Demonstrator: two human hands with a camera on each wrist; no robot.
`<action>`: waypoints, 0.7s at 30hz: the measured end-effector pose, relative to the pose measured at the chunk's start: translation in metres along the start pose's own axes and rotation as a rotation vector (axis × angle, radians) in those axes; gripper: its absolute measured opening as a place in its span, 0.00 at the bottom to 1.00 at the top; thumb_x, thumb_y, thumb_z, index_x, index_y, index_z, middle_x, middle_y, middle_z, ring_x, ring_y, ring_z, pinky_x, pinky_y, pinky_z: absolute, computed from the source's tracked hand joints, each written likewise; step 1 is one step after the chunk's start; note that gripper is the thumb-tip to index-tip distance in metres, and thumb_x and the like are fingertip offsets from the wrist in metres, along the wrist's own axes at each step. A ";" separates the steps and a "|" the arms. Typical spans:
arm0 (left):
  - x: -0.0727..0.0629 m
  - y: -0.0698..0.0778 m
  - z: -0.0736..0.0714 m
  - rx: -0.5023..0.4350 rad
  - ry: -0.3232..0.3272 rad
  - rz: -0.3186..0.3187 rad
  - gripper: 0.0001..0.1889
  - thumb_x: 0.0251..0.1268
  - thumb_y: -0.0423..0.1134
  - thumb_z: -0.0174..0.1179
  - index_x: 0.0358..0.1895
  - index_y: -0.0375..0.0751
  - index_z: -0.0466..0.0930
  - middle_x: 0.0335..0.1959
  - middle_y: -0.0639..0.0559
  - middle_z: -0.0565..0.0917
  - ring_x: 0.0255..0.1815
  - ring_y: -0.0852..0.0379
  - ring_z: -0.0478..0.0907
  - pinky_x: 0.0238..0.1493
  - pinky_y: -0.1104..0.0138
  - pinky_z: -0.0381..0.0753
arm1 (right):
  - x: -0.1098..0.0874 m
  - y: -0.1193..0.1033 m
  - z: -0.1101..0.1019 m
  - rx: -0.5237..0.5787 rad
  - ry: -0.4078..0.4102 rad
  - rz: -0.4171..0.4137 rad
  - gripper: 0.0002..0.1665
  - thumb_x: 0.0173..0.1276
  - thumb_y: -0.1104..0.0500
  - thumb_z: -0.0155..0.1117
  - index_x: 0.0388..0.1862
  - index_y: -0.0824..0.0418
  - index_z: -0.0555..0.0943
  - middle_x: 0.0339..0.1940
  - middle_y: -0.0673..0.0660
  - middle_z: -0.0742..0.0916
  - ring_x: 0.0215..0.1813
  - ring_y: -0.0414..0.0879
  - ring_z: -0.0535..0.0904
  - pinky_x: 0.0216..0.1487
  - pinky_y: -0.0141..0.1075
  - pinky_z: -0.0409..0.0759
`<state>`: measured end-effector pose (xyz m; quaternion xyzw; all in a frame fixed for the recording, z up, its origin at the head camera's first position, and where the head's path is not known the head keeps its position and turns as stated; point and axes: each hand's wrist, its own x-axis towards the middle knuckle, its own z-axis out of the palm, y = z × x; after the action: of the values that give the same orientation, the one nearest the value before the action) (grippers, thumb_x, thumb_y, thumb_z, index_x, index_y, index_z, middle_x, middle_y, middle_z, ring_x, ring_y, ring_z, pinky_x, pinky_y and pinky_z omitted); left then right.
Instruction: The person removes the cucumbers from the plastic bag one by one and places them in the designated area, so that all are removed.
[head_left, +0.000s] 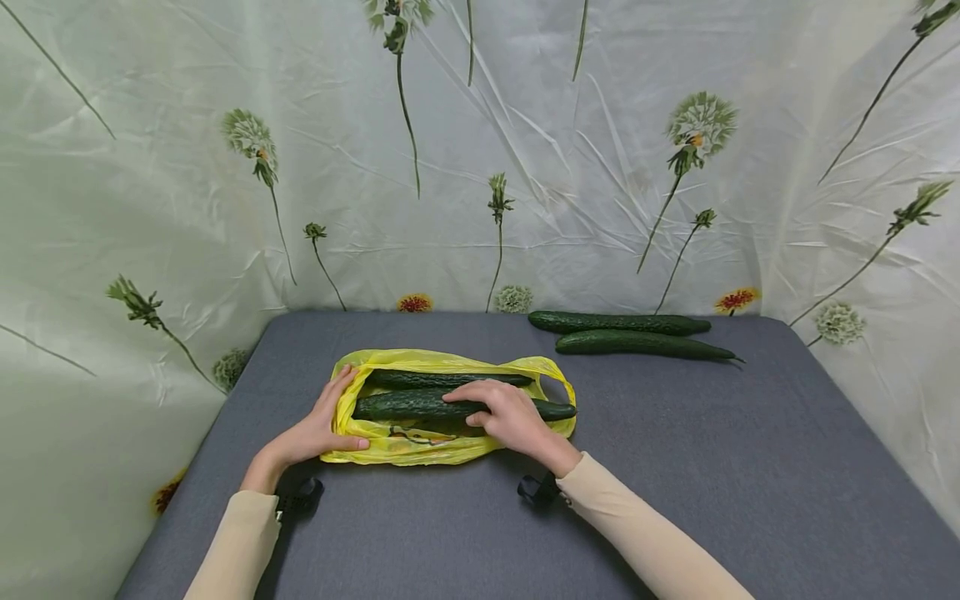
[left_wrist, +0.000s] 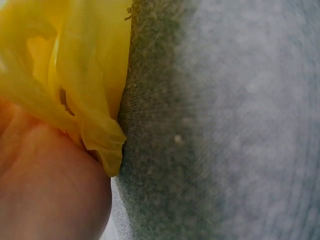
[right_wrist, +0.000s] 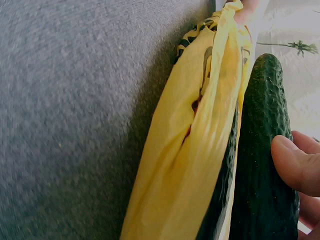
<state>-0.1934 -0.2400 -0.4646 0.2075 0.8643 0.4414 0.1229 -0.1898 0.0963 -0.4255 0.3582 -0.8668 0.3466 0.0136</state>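
Observation:
A yellow plastic bag point(head_left: 450, 454) lies on the table with its mouth facing up. One dark green cucumber point(head_left: 405, 379) lies inside along its back side. My right hand point(head_left: 513, 417) holds a second cucumber point(head_left: 397, 406) from above, thumb on the near side and fingers across the top. That cucumber lies lengthwise over the bag's mouth, its right tip near the handle loop. In the right wrist view the thumb presses the held cucumber point(right_wrist: 265, 150) beside the bag's side point(right_wrist: 175, 165). My left hand point(head_left: 315, 429) grips the bag's left end, thumb at the front rim, fingers at the back.
Two more cucumbers, a rear one point(head_left: 615, 323) and a front one point(head_left: 637, 342), lie side by side at the table's back right. The grey table point(head_left: 675, 467) ends against a pale curtain point(head_left: 600, 167) printed with flowers.

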 end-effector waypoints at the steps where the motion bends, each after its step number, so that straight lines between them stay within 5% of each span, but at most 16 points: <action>1: 0.000 0.000 0.000 0.000 0.001 0.000 0.57 0.53 0.43 0.71 0.77 0.41 0.35 0.76 0.39 0.31 0.73 0.32 0.28 0.58 0.29 0.42 | 0.000 0.000 -0.001 -0.002 0.005 0.002 0.24 0.62 0.66 0.67 0.58 0.51 0.81 0.56 0.49 0.83 0.51 0.44 0.79 0.26 0.31 0.63; 21: 0.000 -0.001 0.000 0.010 0.004 -0.012 0.56 0.54 0.42 0.70 0.77 0.45 0.36 0.76 0.40 0.31 0.73 0.33 0.28 0.58 0.29 0.41 | -0.007 0.013 -0.022 -0.017 0.023 0.009 0.25 0.62 0.65 0.67 0.58 0.50 0.81 0.56 0.47 0.83 0.56 0.44 0.78 0.36 0.35 0.71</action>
<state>-0.1937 -0.2401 -0.4656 0.2020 0.8679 0.4369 0.1226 -0.1981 0.1206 -0.4187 0.3503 -0.8710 0.3435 0.0252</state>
